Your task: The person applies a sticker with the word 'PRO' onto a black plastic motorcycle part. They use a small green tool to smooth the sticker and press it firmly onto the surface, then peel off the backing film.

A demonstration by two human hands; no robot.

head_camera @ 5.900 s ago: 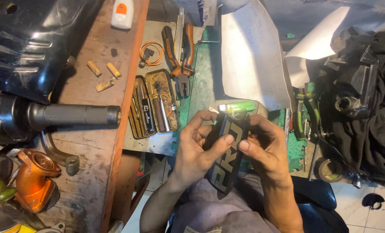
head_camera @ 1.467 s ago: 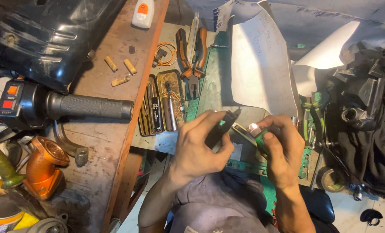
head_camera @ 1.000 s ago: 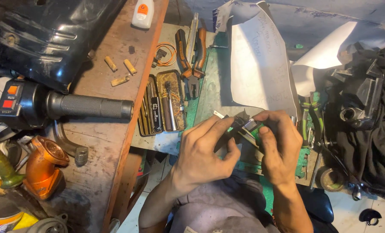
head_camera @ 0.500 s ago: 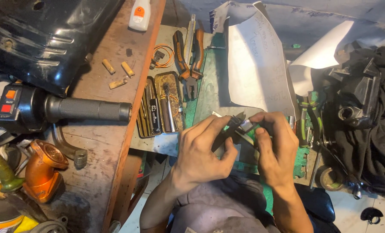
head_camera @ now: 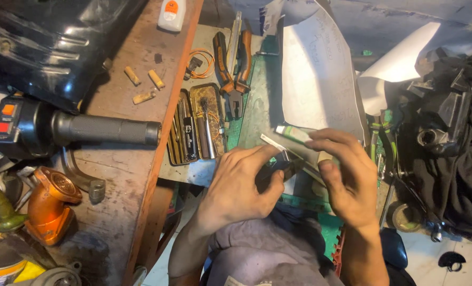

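Both hands meet over a small dark part (head_camera: 278, 170) w/ a thin metal strip (head_camera: 274, 142) sticking up-left. Left hand (head_camera: 238, 188) pinches the part narrow, thumb under, fingers on top. Right hand (head_camera: 347, 180) sits just to its right, fingers curled onto a green-tipped flat piece (head_camera: 294, 132). Part's long axis runs diagonal, upper-left to lower-right, between the hands; left hand is nearer. Pliers (head_camera: 235, 69) lie well beyond the fingertips.
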